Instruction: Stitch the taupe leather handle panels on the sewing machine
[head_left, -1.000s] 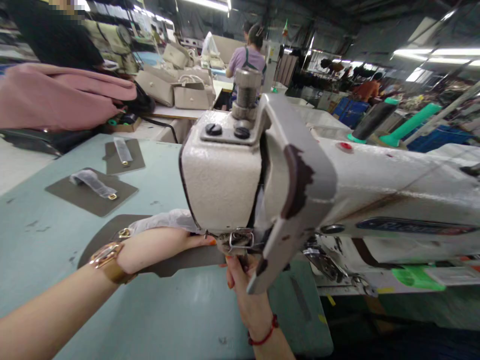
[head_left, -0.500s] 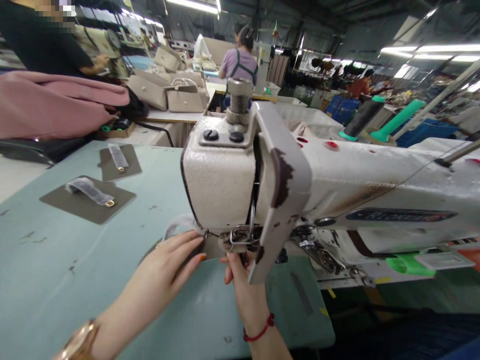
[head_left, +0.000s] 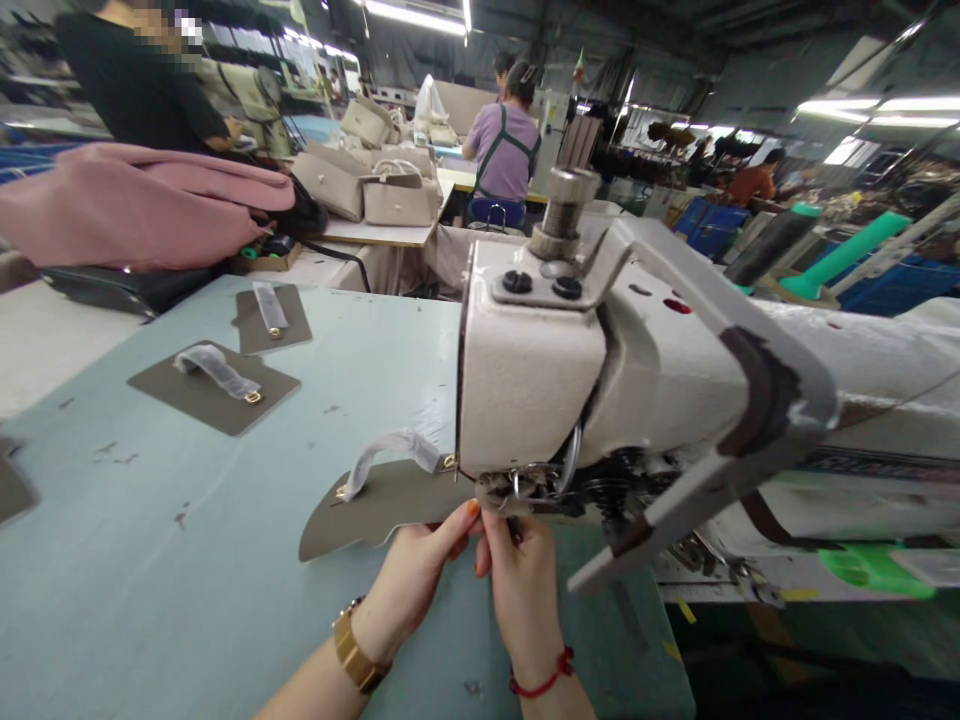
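Observation:
A grey-brown panel (head_left: 375, 505) with a plastic-wrapped strap handle (head_left: 394, 447) lies on the table, its right end under the sewing machine's presser foot (head_left: 499, 490). My left hand (head_left: 412, 575) is closed at the panel's near edge, thumb and fingers pinched beside the foot. Just right of it, my right hand (head_left: 519, 580) is also closed, its thumb and forefinger pressed together right below the foot. What sits between the right fingertips is hidden. The fingertips of both hands almost meet.
Two similar panels with wrapped handles (head_left: 217, 390) (head_left: 274, 318) lie at the left. The machine head (head_left: 529, 370) and a bent metal guard (head_left: 757, 390) rise above my hands. Beyond are pink material (head_left: 165, 205), beige bags (head_left: 397, 195) and other people at work.
My left hand has gone from resting with fingers stretched on the panel to a pinch beside my right hand, uncovering the handle. The view has shifted, and the machine appears farther right.

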